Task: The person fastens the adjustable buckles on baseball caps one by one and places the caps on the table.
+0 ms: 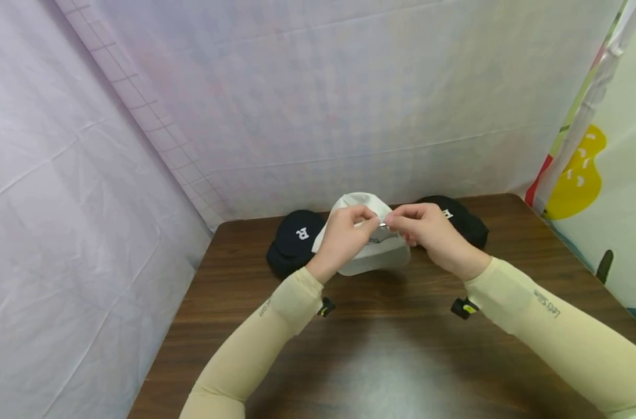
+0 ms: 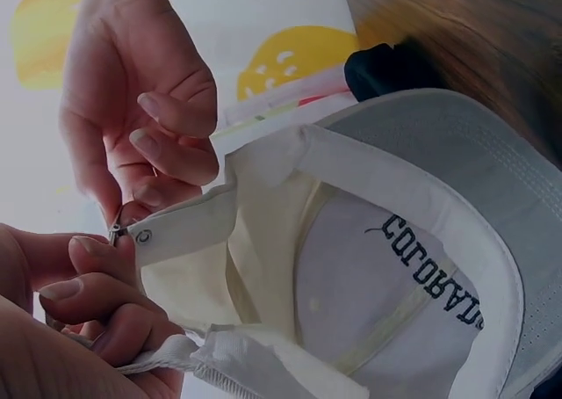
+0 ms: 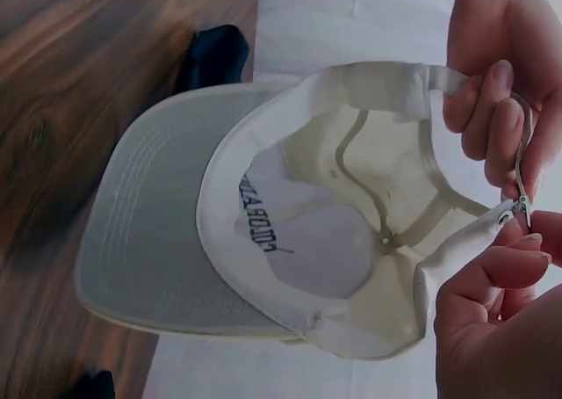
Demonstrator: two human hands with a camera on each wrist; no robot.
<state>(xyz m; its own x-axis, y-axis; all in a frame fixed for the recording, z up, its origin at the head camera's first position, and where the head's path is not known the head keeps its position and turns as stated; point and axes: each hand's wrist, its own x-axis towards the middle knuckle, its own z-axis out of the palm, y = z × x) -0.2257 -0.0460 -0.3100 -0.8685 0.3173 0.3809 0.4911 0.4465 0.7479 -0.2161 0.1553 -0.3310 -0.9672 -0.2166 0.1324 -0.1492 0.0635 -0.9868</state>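
A white baseball cap (image 1: 372, 256) is held up off the table, its hollow inside and grey brim underside (image 3: 158, 223) showing in the right wrist view. Both hands meet at the back strap. My left hand (image 1: 346, 235) pinches the thin strap (image 3: 525, 144) next to a small metal buckle (image 3: 523, 206). From the other side, my right hand (image 1: 433, 233) pinches at that buckle with thumb and fingertips. A metal eyelet (image 2: 144, 236) sits in the band close by. Dark stitched lettering (image 2: 430, 272) shows inside the crown. Fingers partly hide the strap's end.
Behind the hands, a black cap (image 1: 300, 233) with a white letter lies at left on the brown wooden table (image 1: 234, 314), and another black cap (image 1: 466, 224) at right. White cloth (image 1: 349, 105) hangs along the back and left; a patterned cloth (image 1: 574, 180) hangs at right.
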